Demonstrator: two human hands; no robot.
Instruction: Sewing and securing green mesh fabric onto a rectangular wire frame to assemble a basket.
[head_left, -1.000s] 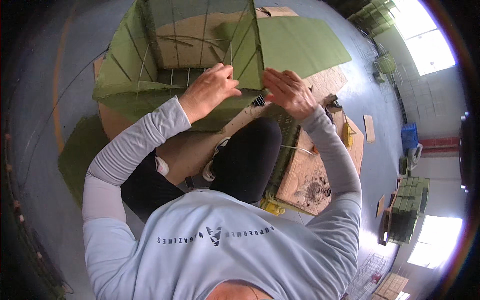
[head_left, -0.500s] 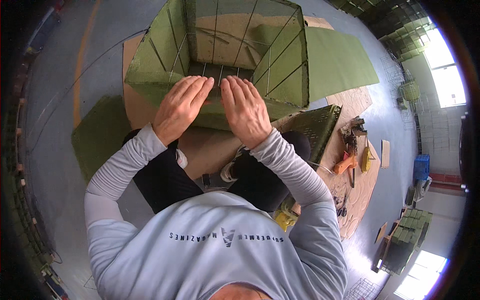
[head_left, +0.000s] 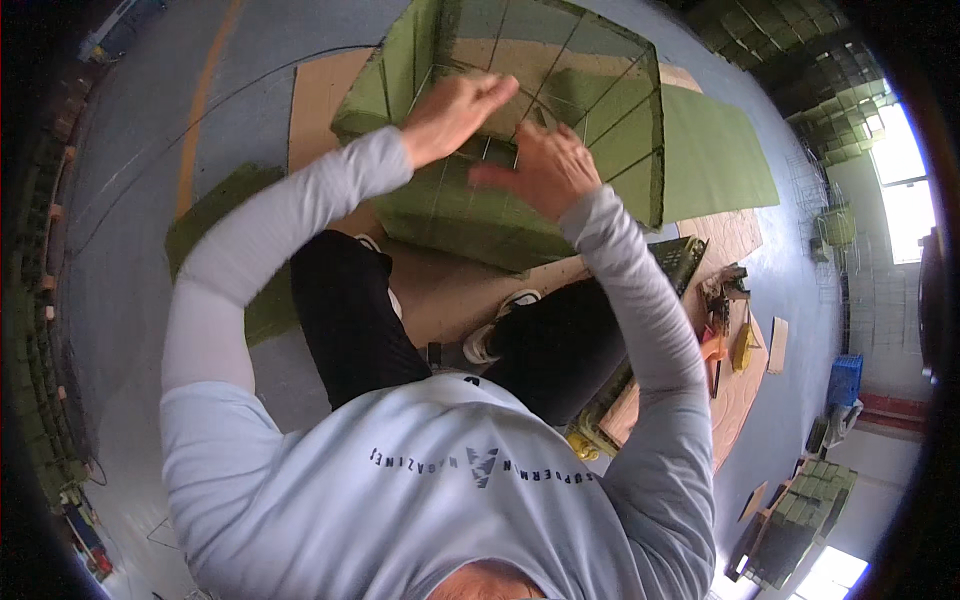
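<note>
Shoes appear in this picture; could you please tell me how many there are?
2. One shoe peeks out beside the left trouser leg, mostly hidden; the other shoe shows by the right trouser leg, partly covered.

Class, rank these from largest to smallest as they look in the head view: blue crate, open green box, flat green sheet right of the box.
1. Open green box
2. Flat green sheet
3. Blue crate, farther off
</note>
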